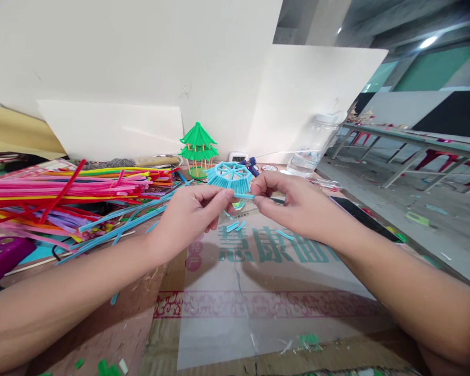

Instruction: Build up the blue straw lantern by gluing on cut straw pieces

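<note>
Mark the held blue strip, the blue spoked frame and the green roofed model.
Blue strip (243, 196): head view, middle of its visible stretch.
Blue spoked frame (230, 181): head view, front slats.
Green roofed model (198, 153): head view, lower roof.

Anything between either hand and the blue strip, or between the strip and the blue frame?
Nothing visible. The left hand and right hand pinch the blue strip directly, and no object shows between it and the blue frame just beyond.
</note>
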Available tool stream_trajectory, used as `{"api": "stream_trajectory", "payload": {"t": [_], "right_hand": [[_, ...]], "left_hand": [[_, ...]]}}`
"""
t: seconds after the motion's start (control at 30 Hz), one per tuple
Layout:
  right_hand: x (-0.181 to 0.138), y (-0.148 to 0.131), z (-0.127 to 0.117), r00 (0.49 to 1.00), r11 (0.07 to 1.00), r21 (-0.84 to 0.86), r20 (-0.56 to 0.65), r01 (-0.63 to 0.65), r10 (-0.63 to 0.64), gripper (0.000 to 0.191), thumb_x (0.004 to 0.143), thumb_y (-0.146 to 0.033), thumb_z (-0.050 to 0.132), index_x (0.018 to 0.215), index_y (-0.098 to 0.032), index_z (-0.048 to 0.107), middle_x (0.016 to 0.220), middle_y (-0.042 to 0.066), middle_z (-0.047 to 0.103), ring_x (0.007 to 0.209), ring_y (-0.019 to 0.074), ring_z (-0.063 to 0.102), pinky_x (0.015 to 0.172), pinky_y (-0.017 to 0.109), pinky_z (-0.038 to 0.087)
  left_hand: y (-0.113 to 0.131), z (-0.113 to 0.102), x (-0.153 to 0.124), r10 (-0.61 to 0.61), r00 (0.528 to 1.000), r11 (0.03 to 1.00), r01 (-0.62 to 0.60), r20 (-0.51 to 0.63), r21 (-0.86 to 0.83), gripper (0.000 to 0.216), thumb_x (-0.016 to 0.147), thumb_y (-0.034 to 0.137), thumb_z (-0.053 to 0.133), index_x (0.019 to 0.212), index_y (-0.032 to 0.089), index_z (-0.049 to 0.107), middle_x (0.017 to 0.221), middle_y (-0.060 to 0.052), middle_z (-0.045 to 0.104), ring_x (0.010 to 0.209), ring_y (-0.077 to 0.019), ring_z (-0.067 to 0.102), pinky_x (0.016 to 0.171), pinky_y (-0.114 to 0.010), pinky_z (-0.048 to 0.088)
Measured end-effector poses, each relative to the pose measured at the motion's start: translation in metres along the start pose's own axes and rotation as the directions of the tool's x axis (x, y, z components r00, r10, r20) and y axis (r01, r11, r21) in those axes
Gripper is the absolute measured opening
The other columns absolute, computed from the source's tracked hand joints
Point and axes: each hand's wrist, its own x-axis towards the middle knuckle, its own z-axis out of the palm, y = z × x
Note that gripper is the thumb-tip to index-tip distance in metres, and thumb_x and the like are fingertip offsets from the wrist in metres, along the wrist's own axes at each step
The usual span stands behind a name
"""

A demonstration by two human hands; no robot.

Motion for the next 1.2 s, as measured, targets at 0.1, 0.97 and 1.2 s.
{"api": "stream_trajectory", "payload": {"t": [0.1,0.97,1.2], "right_hand": [[-0.001,-0.001,0.0,1.0,1.0,-0.011,0.001,-0.011,0.011,0.004,0.076,-0.017,0.053,0.075,-0.021,0.053,0.073,0.0,0.057,0.068,0.0155,0.052,0.061,0.029,0.037],[-0.007,0.011,0.011,0.944,0.9,-0.345,-0.099,0.266,-0.316,0.004,0.084,-0.015,0.051,0.083,-0.019,0.053,0.079,0.003,0.06,0.077,0.0186,0.054,0.072,0.031,0.036],[-0.01,0.007,0.015,0.92,0.815,-0.503,-0.092,0.288,-0.382,0.007,0.086,-0.016,0.049,0.086,-0.018,0.056,0.083,0.005,0.064,0.082,0.0222,0.057,0.079,0.035,0.037]], "left_hand": [[0.0,0.001,0.0,-0.011,1.0,1.0,0.011,0.004,0.0,0.042,0.094,0.049,0.05,0.077,0.018,0.073,0.044,0.005,0.052,0.04,-0.0078,0.048,0.044,-0.019,0.036],[0.007,-0.007,-0.003,0.495,0.867,0.731,-0.455,0.065,0.509,0.033,0.09,0.02,0.05,0.118,0.024,0.066,0.123,-0.006,0.063,0.117,-0.0226,0.056,0.104,-0.04,0.043],[0.001,-0.002,-0.005,0.52,0.849,0.686,-0.478,0.09,0.548,0.029,0.093,0.025,0.052,0.117,0.024,0.068,0.121,-0.008,0.062,0.117,-0.0246,0.053,0.103,-0.043,0.039]]}}
